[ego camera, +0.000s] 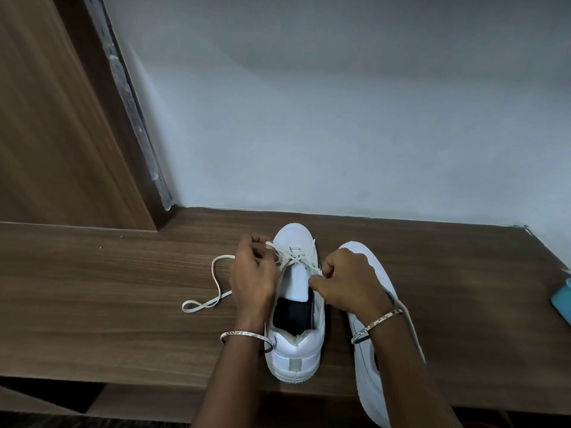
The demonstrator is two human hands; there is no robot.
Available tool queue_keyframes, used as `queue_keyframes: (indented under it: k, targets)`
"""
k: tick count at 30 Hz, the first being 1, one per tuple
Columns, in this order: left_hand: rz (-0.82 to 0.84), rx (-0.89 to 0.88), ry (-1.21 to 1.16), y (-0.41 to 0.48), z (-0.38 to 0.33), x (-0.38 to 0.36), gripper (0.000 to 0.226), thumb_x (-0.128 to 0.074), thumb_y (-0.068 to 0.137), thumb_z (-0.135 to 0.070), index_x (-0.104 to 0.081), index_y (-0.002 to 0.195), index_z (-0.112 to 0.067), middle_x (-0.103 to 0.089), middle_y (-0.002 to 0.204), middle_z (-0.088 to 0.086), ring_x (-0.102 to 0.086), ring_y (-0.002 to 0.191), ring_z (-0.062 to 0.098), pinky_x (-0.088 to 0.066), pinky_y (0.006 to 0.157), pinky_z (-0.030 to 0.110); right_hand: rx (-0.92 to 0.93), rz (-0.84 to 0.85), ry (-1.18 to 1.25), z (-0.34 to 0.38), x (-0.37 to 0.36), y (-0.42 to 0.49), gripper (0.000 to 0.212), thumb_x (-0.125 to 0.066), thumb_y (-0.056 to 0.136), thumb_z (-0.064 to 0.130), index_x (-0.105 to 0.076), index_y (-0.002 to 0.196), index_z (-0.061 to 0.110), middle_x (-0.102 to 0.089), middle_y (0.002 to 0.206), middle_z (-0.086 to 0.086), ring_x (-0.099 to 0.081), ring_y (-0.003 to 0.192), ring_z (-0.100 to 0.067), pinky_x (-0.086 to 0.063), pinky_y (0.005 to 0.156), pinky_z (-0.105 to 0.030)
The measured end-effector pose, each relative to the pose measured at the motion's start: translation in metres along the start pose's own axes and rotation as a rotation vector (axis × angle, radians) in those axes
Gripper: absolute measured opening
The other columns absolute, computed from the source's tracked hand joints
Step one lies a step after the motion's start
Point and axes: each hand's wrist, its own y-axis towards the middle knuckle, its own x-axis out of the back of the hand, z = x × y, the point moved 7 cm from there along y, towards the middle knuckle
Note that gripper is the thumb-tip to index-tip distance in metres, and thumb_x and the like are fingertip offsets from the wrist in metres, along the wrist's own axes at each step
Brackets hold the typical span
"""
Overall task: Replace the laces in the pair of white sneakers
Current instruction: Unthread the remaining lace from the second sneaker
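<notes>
While the white low-top leather sneaker (296, 307) stands heel-first toward the viewer on the dark wood-grain counter (123, 288), its flat white lace (213, 291) is being worked by both hands. The left hand (255, 273), at the shoe's nine o'clock, has its fingers (262, 245) pinched narrow on one end of the lace near the lower eyelets. The right hand (349, 282), at three o'clock, is closed on the other strand beside the tongue. Only the rows nearest the toe are seen crossed; the upper eyelets along the tongue appear unthreaded, so this shoe is judged to be roughly a third laced. A long loose loop of the lace is left trailing on the counter at nine o'clock of the left hand, which suggests plenty of length is yet to be fed through. The second white sneaker (374, 350) lies just beside the first at its four o'clock, partly hidden by the right forearm; whether it has been laced cannot be told. A light blue object (564, 301) is cut off at the counter's right edge.
</notes>
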Motion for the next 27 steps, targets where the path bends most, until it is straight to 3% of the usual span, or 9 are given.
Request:
queue_keyframes:
  k: [2, 5, 7, 10, 14, 16, 21, 23, 27]
  targets:
    - [0.037, 0.006, -0.043, 0.002, 0.001, -0.002, 0.029, -0.052, 0.085, -0.010, -0.066, 0.088, -0.035, -0.070, 0.080, -0.008, -0.066, 0.072, 0.012, -0.056, 0.076, 0.045, 0.000, -0.003, 0.011, 0.000, -0.001, 0.000, 0.026, -0.069, 0.074, 0.020, -0.061, 0.075, -0.004, -0.055, 0.063, -0.007, -0.049, 0.060, -0.019, -0.042, 0.057, -0.028]
    - [0.097, -0.152, 0.077, 0.007, -0.011, 0.002, 0.040, -0.044, 0.077, -0.004, -0.072, 0.080, -0.034, -0.063, 0.094, -0.004, -0.061, 0.076, 0.016, -0.052, 0.070, 0.040, 0.000, -0.015, 0.011, -0.001, 0.000, 0.000, 0.025, -0.069, 0.074, 0.022, -0.062, 0.076, -0.002, -0.056, 0.064, -0.005, -0.051, 0.061, -0.019, -0.043, 0.057, -0.027]
    - [0.123, -0.306, 0.173, 0.007, -0.027, 0.005, 0.036, -0.044, 0.074, -0.010, -0.073, 0.073, -0.031, -0.058, 0.089, -0.008, -0.058, 0.078, 0.017, -0.045, 0.067, 0.034, 0.009, -0.020, 0.007, 0.000, 0.000, 0.000, 0.025, -0.070, 0.074, 0.023, -0.062, 0.075, -0.001, -0.058, 0.064, -0.004, -0.054, 0.061, -0.020, -0.045, 0.057, -0.028]
    - [0.289, -0.420, 0.297, -0.002, -0.040, -0.007, 0.028, -0.046, 0.070, -0.036, -0.073, 0.072, -0.033, -0.060, 0.085, -0.016, -0.055, 0.091, 0.013, -0.039, 0.080, 0.025, 0.029, -0.012, 0.003, 0.003, 0.000, 0.000, 0.026, -0.071, 0.076, 0.025, -0.058, 0.070, 0.004, -0.054, 0.061, -0.003, -0.054, 0.062, -0.022, -0.042, 0.056, -0.029]
    - [0.338, -0.519, 0.749, -0.010, -0.036, -0.022, 0.018, -0.059, 0.068, -0.040, -0.065, 0.083, -0.034, -0.064, 0.094, -0.014, -0.054, 0.099, 0.018, -0.041, 0.080, 0.035, 0.038, -0.022, -0.006, 0.003, 0.000, 0.000, 0.028, -0.071, 0.076, 0.027, -0.061, 0.071, 0.000, -0.057, 0.062, -0.007, -0.059, 0.066, -0.025, -0.047, 0.060, -0.032]
    - [0.315, -0.526, 0.827, -0.009, -0.037, -0.022, 0.010, -0.066, 0.074, -0.038, -0.064, 0.082, -0.033, -0.066, 0.089, -0.014, -0.054, 0.098, 0.018, -0.038, 0.079, 0.036, 0.031, -0.025, 0.004, 0.001, 0.000, 0.001, 0.025, -0.071, 0.073, 0.025, -0.059, 0.067, 0.003, -0.057, 0.061, -0.007, -0.062, 0.069, -0.027, -0.049, 0.060, -0.033]
    - [0.215, -0.392, 0.573, 0.000, -0.040, -0.005, 0.013, -0.073, 0.081, -0.036, -0.063, 0.075, -0.030, -0.058, 0.072, -0.022, -0.059, 0.096, 0.017, -0.042, 0.081, 0.037, 0.021, -0.015, 0.016, -0.003, -0.002, 0.002, 0.025, -0.070, 0.073, 0.024, -0.054, 0.061, 0.009, -0.050, 0.055, -0.001, -0.051, 0.059, -0.019, -0.038, 0.055, -0.028]
    - [0.221, -0.357, 0.610, 0.005, -0.036, 0.000, 0.017, -0.072, 0.084, -0.037, -0.059, 0.072, -0.035, -0.053, 0.068, -0.026, -0.059, 0.096, 0.014, -0.042, 0.084, 0.037, 0.025, -0.015, 0.020, -0.004, -0.002, 0.002, 0.024, -0.070, 0.073, 0.023, -0.056, 0.061, 0.008, -0.049, 0.055, -0.003, -0.049, 0.058, -0.018, -0.038, 0.054, -0.027]
    - [0.343, -0.435, 0.573, 0.001, -0.031, -0.007, 0.005, -0.069, 0.084, -0.043, -0.067, 0.087, -0.040, -0.065, 0.080, -0.028, -0.059, 0.090, 0.007, -0.046, 0.085, 0.041, 0.026, -0.014, 0.024, -0.004, -0.002, 0.004, 0.029, -0.071, 0.072, 0.025, -0.049, 0.057, 0.014, -0.050, 0.054, 0.001, -0.052, 0.059, -0.018, -0.037, 0.053, -0.026]
